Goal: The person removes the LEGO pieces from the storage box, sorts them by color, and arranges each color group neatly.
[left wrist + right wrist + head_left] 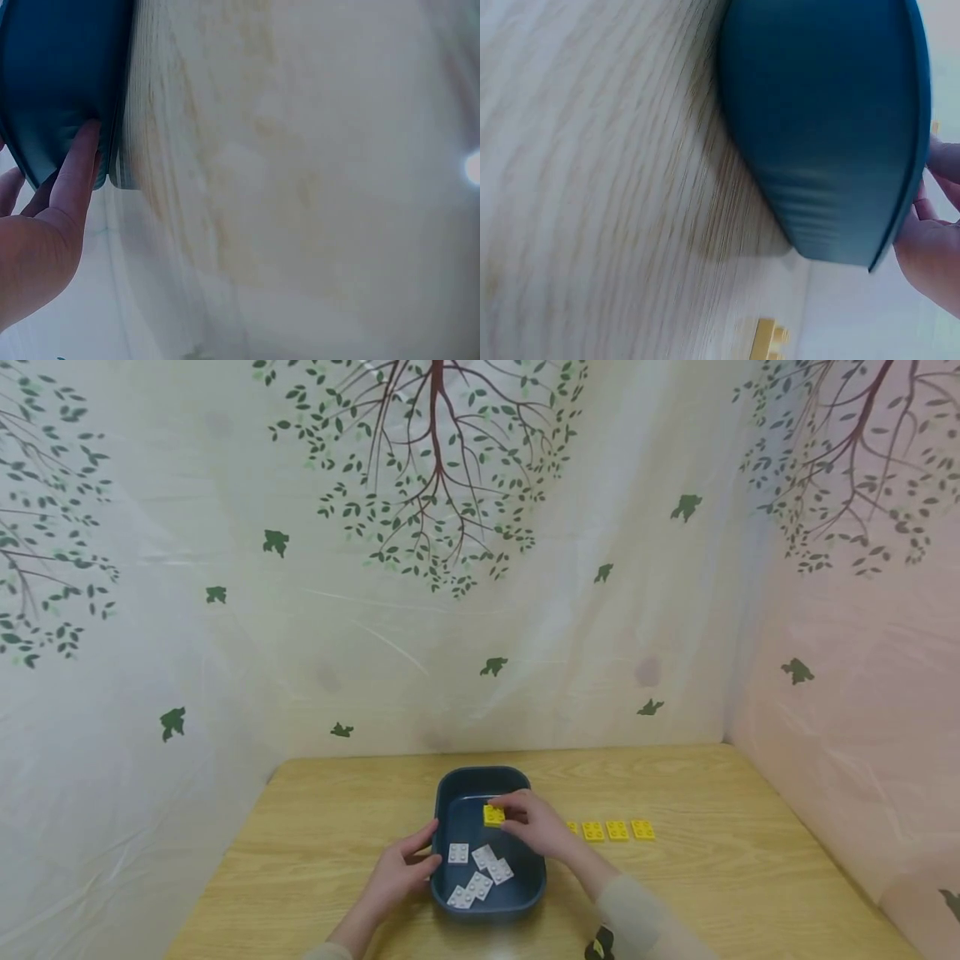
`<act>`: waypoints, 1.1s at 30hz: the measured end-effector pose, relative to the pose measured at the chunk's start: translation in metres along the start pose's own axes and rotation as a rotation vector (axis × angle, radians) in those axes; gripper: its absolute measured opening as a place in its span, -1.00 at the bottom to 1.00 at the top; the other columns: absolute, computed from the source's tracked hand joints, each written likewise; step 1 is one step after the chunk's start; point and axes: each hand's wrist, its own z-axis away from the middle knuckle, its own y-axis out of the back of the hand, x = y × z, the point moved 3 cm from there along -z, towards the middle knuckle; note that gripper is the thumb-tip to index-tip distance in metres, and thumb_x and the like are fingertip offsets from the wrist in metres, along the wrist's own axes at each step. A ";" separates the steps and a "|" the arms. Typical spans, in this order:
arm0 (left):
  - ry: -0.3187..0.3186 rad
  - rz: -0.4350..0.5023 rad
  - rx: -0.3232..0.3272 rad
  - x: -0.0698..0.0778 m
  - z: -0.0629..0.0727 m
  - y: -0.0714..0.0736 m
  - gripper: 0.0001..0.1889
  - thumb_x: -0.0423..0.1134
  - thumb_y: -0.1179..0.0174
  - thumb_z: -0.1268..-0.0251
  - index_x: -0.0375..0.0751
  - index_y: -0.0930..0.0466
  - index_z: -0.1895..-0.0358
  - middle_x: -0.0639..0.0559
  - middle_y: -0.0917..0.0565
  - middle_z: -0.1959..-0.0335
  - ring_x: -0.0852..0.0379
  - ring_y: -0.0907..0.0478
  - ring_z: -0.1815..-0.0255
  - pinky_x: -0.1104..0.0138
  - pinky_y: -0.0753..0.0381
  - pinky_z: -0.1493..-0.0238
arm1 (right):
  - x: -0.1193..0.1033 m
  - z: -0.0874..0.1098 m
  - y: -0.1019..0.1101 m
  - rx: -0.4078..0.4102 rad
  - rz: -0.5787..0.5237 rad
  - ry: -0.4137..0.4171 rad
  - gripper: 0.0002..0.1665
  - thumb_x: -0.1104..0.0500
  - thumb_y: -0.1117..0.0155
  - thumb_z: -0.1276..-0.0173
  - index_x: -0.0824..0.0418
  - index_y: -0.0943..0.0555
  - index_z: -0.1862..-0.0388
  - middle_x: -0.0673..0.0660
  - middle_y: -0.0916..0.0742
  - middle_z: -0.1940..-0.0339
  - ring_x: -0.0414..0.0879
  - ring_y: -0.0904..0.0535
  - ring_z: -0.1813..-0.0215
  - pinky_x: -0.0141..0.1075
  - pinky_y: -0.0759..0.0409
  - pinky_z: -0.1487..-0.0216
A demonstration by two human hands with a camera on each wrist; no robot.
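Observation:
A dark blue rectangular container (491,912) stands on the table, its outer wall filling much of the right wrist view. My left hand (401,868) holds its left side, thumb at the rim; in the left wrist view a finger (79,169) lies along the outer wall. Over the container's far half, my right hand (538,827) pinches a yellow toy building brick (493,815) with four studs on top. Several white building bricks (480,885) lie in the nearer half, some touching or overlapping.
Right of the container, several yellow bricks (617,831) sit in a row, the leftmost partly hidden by my right hand. The wooden table (322,810) meets a pale sheet (420,693) printed with trees and birds. A small black object (600,943) shows by my right sleeve.

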 end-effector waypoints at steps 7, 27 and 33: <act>-0.011 -0.023 0.006 -0.003 -0.002 0.000 -0.37 -0.34 -0.24 -0.35 -0.24 -0.29 -0.47 -0.44 -0.32 -0.40 -0.30 -0.54 -0.18 0.13 -0.71 0.07 | 0.013 0.017 0.018 0.045 -0.018 -0.057 -0.59 0.33 -0.26 -0.40 0.12 -0.62 -0.20 0.11 -0.64 -0.11 0.03 -0.57 -0.09 -0.01 -0.60 -0.18; -0.015 -0.003 0.002 -0.001 -0.002 0.001 -0.37 -0.34 -0.24 -0.35 -0.25 -0.30 -0.47 -0.43 -0.32 -0.40 -0.29 -0.54 -0.18 0.13 -0.71 0.06 | 0.056 0.066 0.076 0.044 -0.060 0.061 -0.61 0.41 -0.19 -0.40 0.35 -0.58 -0.20 0.30 -0.60 -0.15 0.16 -0.54 -0.12 -0.06 -0.60 -0.15; -0.010 -0.006 0.002 -0.002 -0.003 0.003 -0.37 -0.33 -0.24 -0.35 -0.22 -0.29 -0.47 -0.44 -0.31 -0.40 -0.29 -0.54 -0.18 0.12 -0.72 0.08 | 0.071 0.082 0.098 0.068 -0.009 0.065 -0.63 0.41 -0.19 -0.40 0.41 -0.58 -0.17 0.35 -0.60 -0.13 0.06 -0.55 -0.11 -0.11 -0.63 -0.11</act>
